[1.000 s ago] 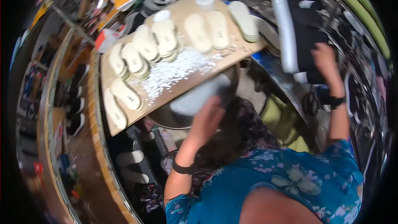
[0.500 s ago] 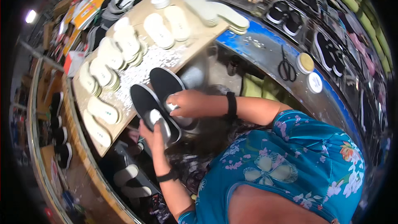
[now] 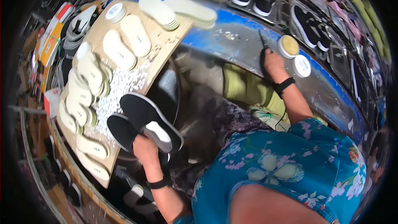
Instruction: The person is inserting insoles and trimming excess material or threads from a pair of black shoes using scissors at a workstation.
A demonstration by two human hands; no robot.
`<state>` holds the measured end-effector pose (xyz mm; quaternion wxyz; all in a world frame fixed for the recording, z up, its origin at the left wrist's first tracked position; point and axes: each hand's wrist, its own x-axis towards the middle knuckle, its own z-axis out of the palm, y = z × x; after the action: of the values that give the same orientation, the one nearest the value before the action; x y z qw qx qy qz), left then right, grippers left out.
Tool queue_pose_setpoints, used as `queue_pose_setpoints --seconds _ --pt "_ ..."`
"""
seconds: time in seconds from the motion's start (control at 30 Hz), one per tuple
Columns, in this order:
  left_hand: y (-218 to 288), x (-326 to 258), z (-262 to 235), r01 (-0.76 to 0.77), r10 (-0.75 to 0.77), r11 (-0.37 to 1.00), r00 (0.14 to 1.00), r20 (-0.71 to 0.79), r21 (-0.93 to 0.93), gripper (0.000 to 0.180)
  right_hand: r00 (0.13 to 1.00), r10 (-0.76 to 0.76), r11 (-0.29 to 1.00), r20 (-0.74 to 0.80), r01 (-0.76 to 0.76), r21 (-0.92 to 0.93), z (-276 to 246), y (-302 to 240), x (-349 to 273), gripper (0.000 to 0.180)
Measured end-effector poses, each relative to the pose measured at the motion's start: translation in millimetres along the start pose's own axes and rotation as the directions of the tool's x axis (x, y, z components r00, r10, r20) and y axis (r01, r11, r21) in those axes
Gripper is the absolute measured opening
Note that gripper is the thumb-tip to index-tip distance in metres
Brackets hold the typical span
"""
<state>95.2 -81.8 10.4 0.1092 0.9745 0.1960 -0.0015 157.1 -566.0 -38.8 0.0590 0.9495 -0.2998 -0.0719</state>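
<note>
Head view is showing my wooden board on the far left, and it is carrying rows of pale insoles, some stacked, with a scatter of white granules across its middle. Just right of that, my left hand is holding a pair of black slip-on shoes over the board's near edge; my fingers are wrapping around their heels, pinching the two together, soles side by side and one pale lining showing. Moving right, my lap and patterned blue shirt are filling the lower middle. Further right, my right hand is reaching out to the blue-edged metal tabletop, where its fingers are closing on the dark handles of a pair of scissors, just beside a round tin of yellowish paste and a white-lidded tin. I judge I am fetching the scissors while keeping the shoes ready. The next move calls for a firm grip on the handles and bringing the blades back without snagging the shoes.
</note>
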Motion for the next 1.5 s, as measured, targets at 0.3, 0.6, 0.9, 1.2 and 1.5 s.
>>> queue_pose_setpoints --seconds 0.3,0.6,0.9,1.2,1.5 --pt "-81.1 -93.6 -43.5 0.146 -0.272 0.344 0.961 0.050 -0.928 0.026 0.898 -0.423 -0.037 0.120 -0.149 0.988 -60.7 -25.4 -30.1 0.067" --pt "-87.1 -139.7 -63.0 0.269 -0.387 -0.125 0.873 0.297 -0.955 0.032 -0.273 -0.944 -0.120 -0.184 -0.233 0.965 -86.2 -217.3 -197.8 0.039" --pt "-89.1 -151.2 -57.2 0.343 -0.339 -0.153 0.863 0.375 -0.927 0.033 0.020 -0.843 -0.352 -0.538 0.735 0.579 -106.7 -234.3 -246.6 0.046" --pt "-81.1 -174.2 -50.4 0.414 -0.241 -0.141 0.867 0.436 -0.899 0.035 0.076 -0.967 -0.166 -0.245 0.544 0.823 -97.3 -214.1 -239.6 0.047" --pt "-64.5 -162.6 -53.8 0.497 -0.148 -0.091 0.850 0.506 -0.863 0.036 0.035 -0.930 -0.261 -0.367 0.640 0.723 -98.0 -217.1 -236.9 0.047"
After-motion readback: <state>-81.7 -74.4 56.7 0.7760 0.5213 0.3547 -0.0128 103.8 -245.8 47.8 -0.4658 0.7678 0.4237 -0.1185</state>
